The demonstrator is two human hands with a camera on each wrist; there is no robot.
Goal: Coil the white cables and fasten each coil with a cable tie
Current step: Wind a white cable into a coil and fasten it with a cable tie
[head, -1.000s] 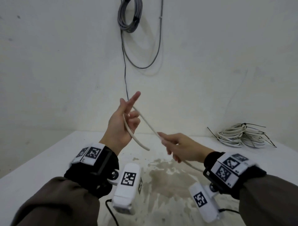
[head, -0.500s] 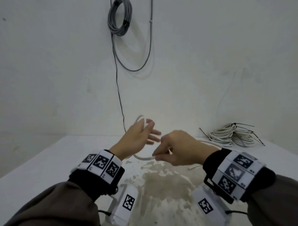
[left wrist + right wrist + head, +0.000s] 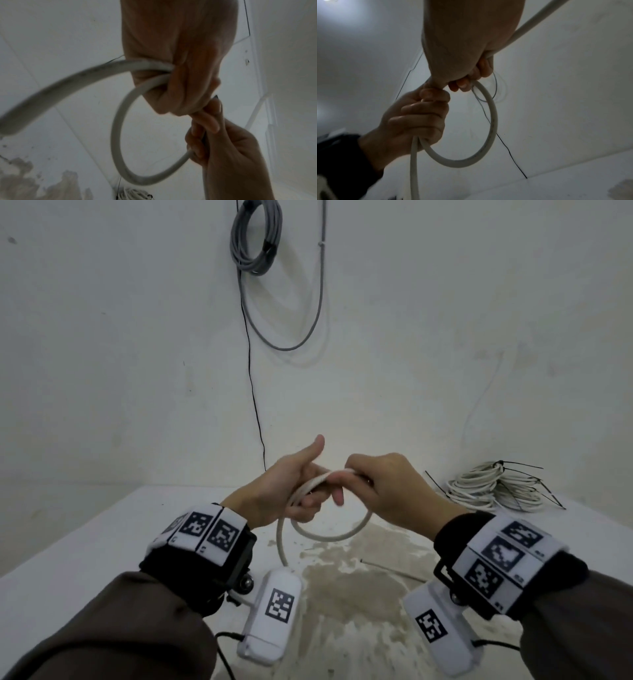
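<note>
I hold a white cable [image 3: 330, 536] in the air above the table, bent into one round loop. My left hand [image 3: 287, 491] grips the loop's crossing with curled fingers and its thumb sticks up. My right hand [image 3: 380, 487] touches the left and pinches the cable at the top of the loop. The left wrist view shows the loop [image 3: 118, 135] hanging from the left hand [image 3: 180, 70], with the right hand [image 3: 224, 148] below it. In the right wrist view the cable [image 3: 494, 121] runs from the right hand [image 3: 464, 47] round into the left hand [image 3: 414, 119].
A pile of coiled white cables [image 3: 496, 489] with black cable ties lies at the table's back right. A thin dark tie [image 3: 394, 571] lies on the stained white table [image 3: 102, 542]. A grey cable coil [image 3: 255, 237] hangs on the wall.
My left hand has come down from its raised pose. The right hand has brought the cable over to it, and the straight length is now a closed loop held by both hands.
</note>
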